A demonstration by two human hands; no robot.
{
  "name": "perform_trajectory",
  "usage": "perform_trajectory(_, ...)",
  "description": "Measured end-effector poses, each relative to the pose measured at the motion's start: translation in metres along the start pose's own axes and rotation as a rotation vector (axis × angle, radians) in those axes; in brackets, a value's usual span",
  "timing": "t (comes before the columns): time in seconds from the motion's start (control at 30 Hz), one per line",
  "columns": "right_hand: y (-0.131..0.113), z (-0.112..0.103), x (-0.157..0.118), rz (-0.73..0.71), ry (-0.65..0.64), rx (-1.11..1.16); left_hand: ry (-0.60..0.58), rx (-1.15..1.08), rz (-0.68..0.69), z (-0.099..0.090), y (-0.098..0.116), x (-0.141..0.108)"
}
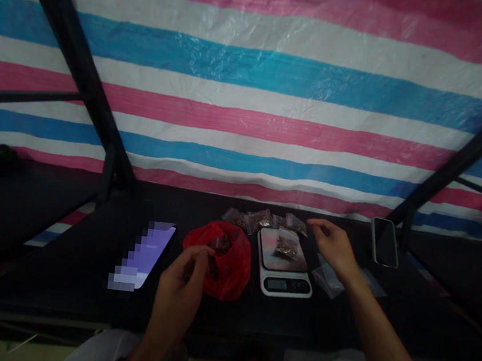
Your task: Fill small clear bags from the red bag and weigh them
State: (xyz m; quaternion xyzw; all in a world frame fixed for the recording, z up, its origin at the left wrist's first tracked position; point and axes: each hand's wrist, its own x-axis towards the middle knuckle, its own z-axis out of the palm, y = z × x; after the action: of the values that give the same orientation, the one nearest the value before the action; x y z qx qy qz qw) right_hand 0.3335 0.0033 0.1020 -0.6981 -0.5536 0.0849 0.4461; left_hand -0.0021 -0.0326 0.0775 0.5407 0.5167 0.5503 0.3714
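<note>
My left hand (pixel 181 286) is at the near edge of an open red plastic bag (pixel 226 265) of dark brown bits, fingers pinched at the bag's rim. A small white digital scale (pixel 284 285) stands right of the bag, with a little clear packet of brown bits (pixel 286 247) lying on its plate. My right hand (pixel 334 246) hovers just right of the scale, fingers loosely spread, near several filled small packets (pixel 262 220) lined up behind the scale. Empty clear packets (pixel 327 280) lie under my right wrist.
A lit phone (pixel 147 254) lies left of the red bag and a dark phone (pixel 384 241) at the far right, all on a dark table (pixel 65 254). A striped pink, white and blue tarp (pixel 250 89) hangs behind, crossed by black frame bars (pixel 76 65).
</note>
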Motion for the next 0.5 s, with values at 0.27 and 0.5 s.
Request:
perform_trajectory(0.27, 0.010, 0.007, 0.000, -0.025, -0.090, -0.073, -0.013, 0.016, 0.003, -0.001, 0.000, 0.000)
perform_trajectory(0.5, 0.011, 0.028, 0.004, -0.084, -0.182, -0.176, -0.029, 0.029, -0.022, 0.001, -0.002, 0.000)
